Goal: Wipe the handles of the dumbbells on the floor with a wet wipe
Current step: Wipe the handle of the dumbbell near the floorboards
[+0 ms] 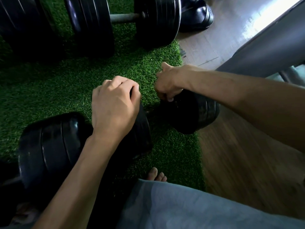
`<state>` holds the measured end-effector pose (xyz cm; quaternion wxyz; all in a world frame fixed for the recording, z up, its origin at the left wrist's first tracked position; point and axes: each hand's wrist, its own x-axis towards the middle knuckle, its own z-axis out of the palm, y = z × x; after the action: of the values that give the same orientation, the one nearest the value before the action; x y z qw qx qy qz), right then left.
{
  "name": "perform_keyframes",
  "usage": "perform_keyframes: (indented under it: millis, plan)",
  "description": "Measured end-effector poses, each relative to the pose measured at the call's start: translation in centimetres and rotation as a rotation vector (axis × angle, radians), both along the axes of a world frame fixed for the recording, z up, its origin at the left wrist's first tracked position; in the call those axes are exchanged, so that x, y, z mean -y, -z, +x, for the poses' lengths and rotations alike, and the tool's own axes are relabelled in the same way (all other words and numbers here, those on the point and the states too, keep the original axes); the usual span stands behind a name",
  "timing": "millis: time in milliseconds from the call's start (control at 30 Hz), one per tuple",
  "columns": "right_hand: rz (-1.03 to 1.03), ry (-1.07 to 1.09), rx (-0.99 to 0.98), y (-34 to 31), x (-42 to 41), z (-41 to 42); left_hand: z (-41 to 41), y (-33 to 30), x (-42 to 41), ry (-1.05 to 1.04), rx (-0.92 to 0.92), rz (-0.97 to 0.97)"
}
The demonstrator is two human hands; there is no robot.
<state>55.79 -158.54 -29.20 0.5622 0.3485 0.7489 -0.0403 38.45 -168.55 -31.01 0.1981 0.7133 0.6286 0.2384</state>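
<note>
green artificial turf [69, 83] covers the floor, with wood flooring [239, 154] to its right. left hand [113, 104] curls over the top edge of a black dumbbell [49, 146] plate. right hand [166, 81] grips the top of another dumbbell's end [194, 113]. a larger dumbbell [125, 19] lies farther back, handle bare. no wipe visible.

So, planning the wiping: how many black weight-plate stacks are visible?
6: three along the top, one lower left, a middle stack in the left hand, a right stack in the right hand. Others may be hidden.
</note>
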Motion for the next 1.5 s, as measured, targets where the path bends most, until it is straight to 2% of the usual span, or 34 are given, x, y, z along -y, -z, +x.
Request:
perform_keyframes:
  millis: [100, 200, 333, 400, 500, 600, 733, 833, 900, 967, 1100, 1133, 1200, 1333, 1400, 1500]
  plan:
    - [-0.02, 0.052, -0.094, -0.2, -0.1, 0.5, 0.0, -0.2, 0.2, -0.005, 0.014, -0.003]
    - [0.017, 0.013, -0.105, -1.1, 0.1, 0.6, 0.1, -0.2, 0.3, -0.011, 0.019, 0.0]
    - [0.184, -0.207, -0.161, -0.4, 3.7, 0.3, 0.0, 0.0, 0.0, -0.009, 0.018, 0.0]
    - [0.247, -0.151, -0.243, -0.2, 4.8, 0.7, 0.0, 0.0, 0.0, -0.007, 0.017, -0.003]
    - [0.406, 0.063, -0.449, -0.2, 6.9, 0.5, 0.1, 0.1, 0.1, 0.0, 0.017, 0.004]
    - [0.699, 0.437, -0.732, 0.9, 10.4, 0.1, 0.1, 0.1, 0.1, -0.002, 0.029, 0.005]
    - [0.911, 0.937, -0.886, 4.2, 14.5, -0.1, 0.2, 0.1, 0.1, -0.011, 0.032, 0.005]
    - [1.085, 1.085, -1.043, 6.8, 15.2, -1.0, 0.2, 0.2, 0.1, -0.02, 0.029, 0.0]
    - [1.163, 1.148, -1.223, 7.5, 15.3, -1.3, 0.2, 0.1, 0.0, -0.017, 0.033, -0.004]
    - [1.125, 1.208, -1.374, 7.6, 15.5, -1.8, 0.3, 0.0, 0.1, -0.014, 0.029, -0.015]
    - [0.636, 1.216, -1.58, 7.0, 16.5, -3.9, 0.5, -0.1, 0.0, -0.033, 0.012, -0.027]
    - [0.572, 1.234, -1.608, 6.9, 16.5, -3.9, 0.5, -0.1, 0.0, -0.038, 0.017, -0.03]
    - [0.647, 1.229, -1.603, 6.8, 16.1, -3.0, 0.5, -0.1, 0.0, -0.04, 0.03, -0.029]
    - [1.06, 1.134, -1.439, 6.9, 14.8, -0.4, 0.4, -0.1, 0.0, -0.037, 0.039, -0.036]
    - [1.068, 1.231, -1.39, 7.2, 14.5, -0.5, 0.4, -0.2, 0.0, -0.039, 0.043, -0.041]
    - [0.976, 1.237, -1.479, 7.9, 14.7, -1.9, 0.5, -0.2, 0.0, -0.032, 0.014, -0.032]
